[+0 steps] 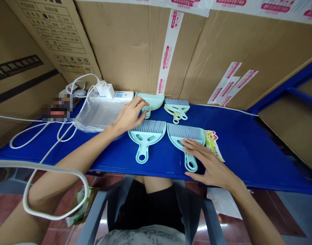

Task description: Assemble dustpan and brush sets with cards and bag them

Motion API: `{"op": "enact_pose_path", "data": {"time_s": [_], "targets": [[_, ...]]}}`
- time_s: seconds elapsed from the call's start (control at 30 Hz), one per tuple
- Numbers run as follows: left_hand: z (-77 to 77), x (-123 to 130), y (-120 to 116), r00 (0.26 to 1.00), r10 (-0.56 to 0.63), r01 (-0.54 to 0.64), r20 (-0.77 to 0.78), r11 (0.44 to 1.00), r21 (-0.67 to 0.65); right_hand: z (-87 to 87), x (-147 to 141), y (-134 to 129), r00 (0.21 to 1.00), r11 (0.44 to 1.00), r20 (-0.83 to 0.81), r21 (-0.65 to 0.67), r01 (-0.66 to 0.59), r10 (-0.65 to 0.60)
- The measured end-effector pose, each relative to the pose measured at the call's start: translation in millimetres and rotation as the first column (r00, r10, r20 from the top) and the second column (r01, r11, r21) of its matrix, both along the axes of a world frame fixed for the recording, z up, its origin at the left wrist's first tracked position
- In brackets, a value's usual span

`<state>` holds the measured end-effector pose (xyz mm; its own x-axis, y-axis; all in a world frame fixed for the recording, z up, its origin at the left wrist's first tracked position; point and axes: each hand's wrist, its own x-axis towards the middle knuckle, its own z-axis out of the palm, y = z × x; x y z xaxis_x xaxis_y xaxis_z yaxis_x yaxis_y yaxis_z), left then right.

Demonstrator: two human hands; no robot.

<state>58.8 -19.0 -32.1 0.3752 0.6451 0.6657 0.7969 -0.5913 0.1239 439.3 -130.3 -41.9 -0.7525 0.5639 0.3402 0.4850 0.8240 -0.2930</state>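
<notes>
At the back of the blue table, my left hand [132, 115] curls its fingers and thumb around the handle end of a stack of mint-green dustpans [152, 100]. In front of it lies a mint dustpan with a grey-bristled brush [147, 134] nested in it, handle toward me. To its right is a similar set, a dustpan with a brush [186, 132]. My right hand [207, 160] is open over that set, fingertips on the brush and thumb apart near the handle. A colourful printed card [214, 144] sticks out beside it.
Two small brushes [176, 108], mint and yellowish, lie behind the sets. Clear plastic bags [97, 112], a white power strip [124, 95] with chargers and looping white cables [51, 153] occupy the left. Cardboard [135, 44] walls the back.
</notes>
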Motion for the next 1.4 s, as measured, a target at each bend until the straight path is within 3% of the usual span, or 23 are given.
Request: {"op": "enact_pose_path", "data": {"time_s": [0.37, 0.57, 0.7, 0.8, 0.9, 0.97, 1.1, 1.2, 1.4], "targets": [[-2.1, 1, 1, 1.0, -0.006, 0.006, -0.018, 1.0, 0.003, -10.2, 1, -1, 0.997, 0.998, -0.061, 0.048, -0.048, 0.051], [0.8, -2, 2, 1.0, -0.008, 0.008, 0.014, 1.0, 0.015, -12.1, 1, -5, 0.996, 0.991, 0.029, 0.105, -0.086, 0.083], [2.8, 1, 0, 0.999, -0.025, 0.024, 0.02, 1.0, 0.02, 0.3, 1, -5, 0.989, 0.99, 0.13, 0.113, -0.085, 0.07], [2.8, 2, 0, 0.999, -0.029, 0.029, 0.02, 0.999, 0.019, 21.8, 0, 21, 0.996, 0.984, 0.087, 0.174, -0.037, 0.022], [2.4, 1, 1, 1.0, -0.027, 0.027, 0.007, 0.999, 0.025, 42.1, -5, 74, 0.98, 0.954, -0.02, 0.222, 0.2, -0.2], [2.4, 0, 2, 1.0, -0.015, 0.016, -0.01, 0.999, 0.028, 47.3, -12, 114, 0.965, 0.96, 0.027, 0.105, 0.258, -0.262], [2.6, -2, 3, 0.999, -0.006, 0.008, -0.048, 1.0, 0.028, 37.2, -34, 167, 0.986, 0.982, -0.014, -0.092, 0.167, -0.169], [2.7, -4, 4, 0.995, -0.005, 0.008, -0.098, 0.999, 0.031, 26.3, -47, 177, 0.988, 0.988, -0.05, -0.068, 0.14, -0.144], [4.1, -5, 3, 0.991, 0.023, -0.016, -0.133, 0.998, 0.053, 18.4, -51, 173, 0.983, 0.991, 0.126, 0.024, 0.135, -0.137]]}}
